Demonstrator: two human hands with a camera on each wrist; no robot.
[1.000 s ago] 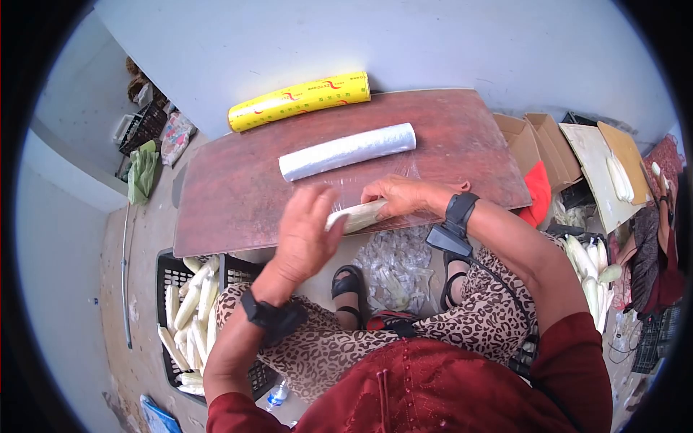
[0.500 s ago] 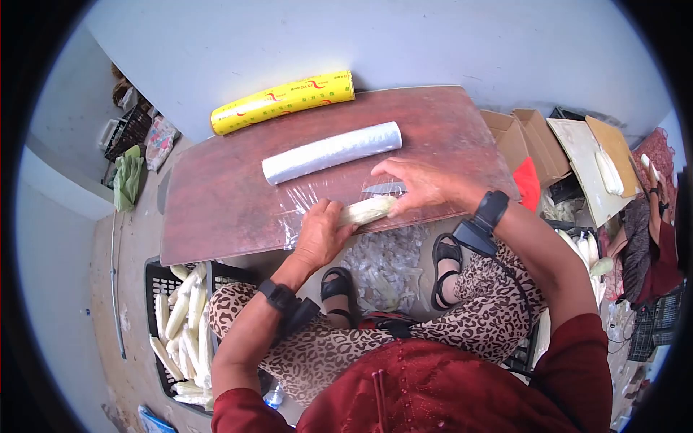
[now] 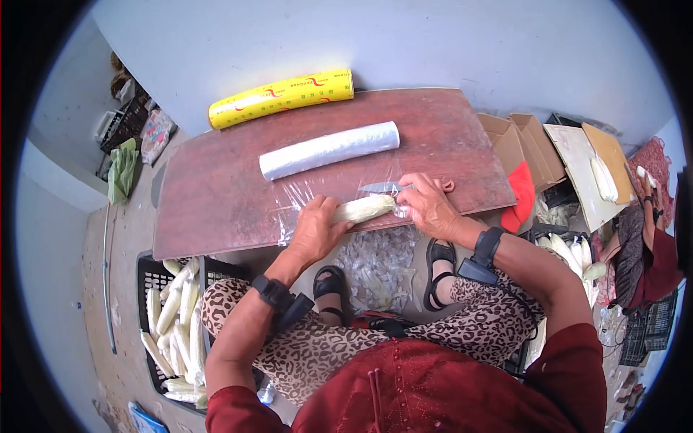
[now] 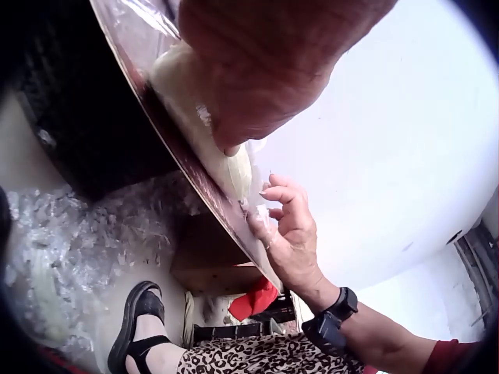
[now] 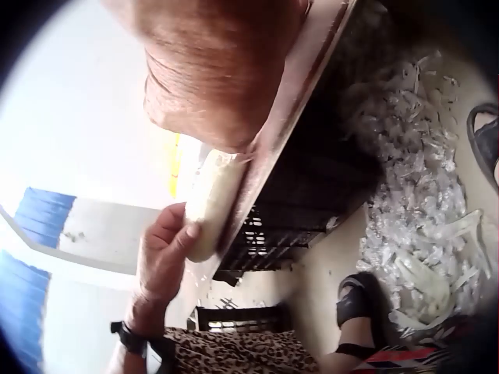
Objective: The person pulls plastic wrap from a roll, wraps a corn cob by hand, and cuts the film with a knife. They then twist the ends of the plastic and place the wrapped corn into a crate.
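Corn ear [image 3: 367, 208] between hands, long axis roughly left-right along surface [image 3: 451, 137] edge; left hand [image 3: 315, 229] grips left end, right hand [image 3: 432, 211] pinches clear film [image 3: 401, 211] beside right end.

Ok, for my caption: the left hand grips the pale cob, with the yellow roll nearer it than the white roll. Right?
No, the head view shows the white roll nearer, the yellow roll behind. The left hand grips the pale cob.

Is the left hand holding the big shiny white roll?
No, the left hand grips a pale cob, while the white roll lies farther back on the table.
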